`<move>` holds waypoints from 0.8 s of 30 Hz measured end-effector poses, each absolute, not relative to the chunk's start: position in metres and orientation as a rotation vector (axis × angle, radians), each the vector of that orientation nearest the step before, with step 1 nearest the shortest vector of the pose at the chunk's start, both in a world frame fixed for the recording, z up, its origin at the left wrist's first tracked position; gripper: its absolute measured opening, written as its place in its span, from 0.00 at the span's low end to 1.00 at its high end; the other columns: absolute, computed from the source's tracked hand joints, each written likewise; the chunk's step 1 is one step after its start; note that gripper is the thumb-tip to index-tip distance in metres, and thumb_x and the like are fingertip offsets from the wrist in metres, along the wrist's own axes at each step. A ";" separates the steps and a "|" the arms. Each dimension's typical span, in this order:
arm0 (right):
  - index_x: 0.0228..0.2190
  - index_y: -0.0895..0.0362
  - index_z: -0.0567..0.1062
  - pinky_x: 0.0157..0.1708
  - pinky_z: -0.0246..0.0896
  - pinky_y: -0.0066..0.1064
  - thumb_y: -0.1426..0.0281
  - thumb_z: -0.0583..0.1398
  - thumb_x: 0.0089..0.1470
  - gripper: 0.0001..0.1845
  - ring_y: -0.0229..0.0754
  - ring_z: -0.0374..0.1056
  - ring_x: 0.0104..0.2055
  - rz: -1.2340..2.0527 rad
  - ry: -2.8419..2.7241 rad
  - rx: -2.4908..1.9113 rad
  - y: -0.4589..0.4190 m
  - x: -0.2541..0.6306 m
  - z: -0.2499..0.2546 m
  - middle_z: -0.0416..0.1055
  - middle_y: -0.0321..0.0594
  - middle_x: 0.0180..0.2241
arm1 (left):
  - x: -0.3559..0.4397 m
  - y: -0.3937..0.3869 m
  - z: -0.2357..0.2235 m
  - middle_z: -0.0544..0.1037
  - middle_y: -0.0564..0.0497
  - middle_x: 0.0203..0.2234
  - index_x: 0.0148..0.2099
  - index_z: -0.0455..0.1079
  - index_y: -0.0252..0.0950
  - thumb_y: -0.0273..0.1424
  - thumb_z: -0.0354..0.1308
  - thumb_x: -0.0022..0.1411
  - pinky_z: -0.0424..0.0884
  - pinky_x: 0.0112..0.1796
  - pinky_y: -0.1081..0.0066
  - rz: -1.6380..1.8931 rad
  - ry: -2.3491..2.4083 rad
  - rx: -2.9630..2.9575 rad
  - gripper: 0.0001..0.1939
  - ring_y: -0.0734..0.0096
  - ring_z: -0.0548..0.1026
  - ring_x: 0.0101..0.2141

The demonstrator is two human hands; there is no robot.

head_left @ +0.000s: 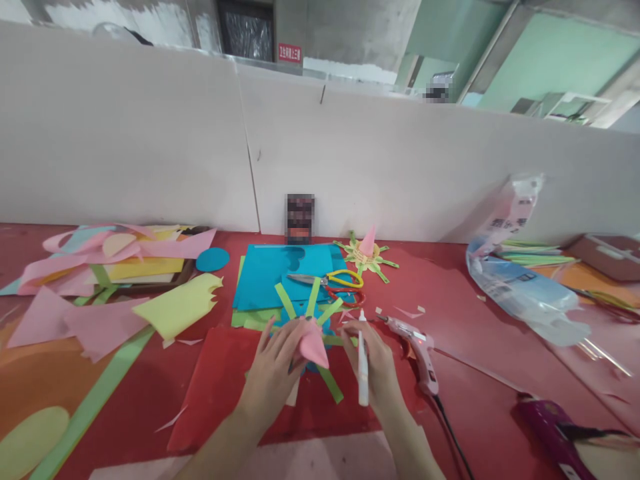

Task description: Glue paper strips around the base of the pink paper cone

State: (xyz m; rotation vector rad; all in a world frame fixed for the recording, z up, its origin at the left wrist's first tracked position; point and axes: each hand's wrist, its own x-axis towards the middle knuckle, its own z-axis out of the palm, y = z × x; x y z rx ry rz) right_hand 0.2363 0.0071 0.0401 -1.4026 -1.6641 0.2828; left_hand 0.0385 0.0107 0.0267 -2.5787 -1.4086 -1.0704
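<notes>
Bench (500,427) is red, and the closest bit of kit is a purple tool (547,423), well off to the right of the pink cone (314,347). Red sheet (220,387) sits below the cone and sticks out on its near side. The cone itself is in the left hand (273,357), fingers curled snugly round it. Just right of the cone, the right hand (379,357) has its fingers closed on a white pen (363,373). Partly hidden behind the cone is a blue disc (301,311) with green strips (331,385) fanning out; can't tell if they touch. Glue gun (423,353) lies farther right of the cone. Beyond the cone you've got scissors (324,281), partly on blue sheets (270,267). Past those, slightly right of the cone, there's a yellow-green flower piece (359,257). Farther back, a white panel (150,147).
</notes>
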 end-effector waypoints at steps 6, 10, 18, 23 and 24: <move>0.34 0.55 0.71 0.34 0.65 0.27 0.69 0.55 0.57 0.05 0.39 0.71 0.34 0.291 -1.649 -1.398 0.007 0.235 0.040 0.73 0.39 0.32 | 0.039 0.018 0.016 0.70 0.45 0.54 0.62 0.53 0.41 0.33 0.48 0.65 0.55 0.59 0.56 -1.028 -1.619 -2.567 0.23 0.65 0.67 0.55; 0.34 0.55 0.71 0.33 0.65 0.27 0.69 0.54 0.57 0.06 0.40 0.72 0.34 0.289 -1.660 -1.450 0.007 0.236 0.040 0.74 0.40 0.32 | 0.037 0.023 0.004 0.67 0.42 0.56 0.64 0.48 0.40 0.35 0.52 0.62 0.58 0.58 0.54 -0.994 -1.896 -2.501 0.30 0.61 0.67 0.55; 0.37 0.54 0.71 0.36 0.66 0.33 0.68 0.56 0.55 0.06 0.44 0.70 0.37 0.324 -1.822 -1.446 0.002 0.229 0.046 0.73 0.42 0.34 | 0.032 0.022 0.011 0.69 0.43 0.54 0.62 0.55 0.39 0.34 0.52 0.62 0.64 0.54 0.53 -1.037 -1.960 -2.495 0.26 0.58 0.67 0.55; 0.39 0.53 0.71 0.41 0.64 0.40 0.74 0.58 0.51 0.12 0.49 0.67 0.44 0.281 -2.103 -1.389 0.001 0.225 0.038 0.73 0.45 0.43 | 0.026 0.024 0.023 0.71 0.42 0.52 0.59 0.59 0.37 0.32 0.50 0.63 0.66 0.51 0.55 -1.110 -2.016 -2.484 0.22 0.59 0.67 0.54; 0.39 0.53 0.72 0.41 0.64 0.40 0.75 0.58 0.50 0.12 0.49 0.67 0.44 0.276 -2.124 -1.390 0.002 0.225 0.035 0.72 0.45 0.44 | 0.024 0.024 0.023 0.71 0.42 0.52 0.58 0.60 0.37 0.31 0.49 0.64 0.66 0.51 0.55 -1.132 -2.007 -2.487 0.20 0.60 0.68 0.53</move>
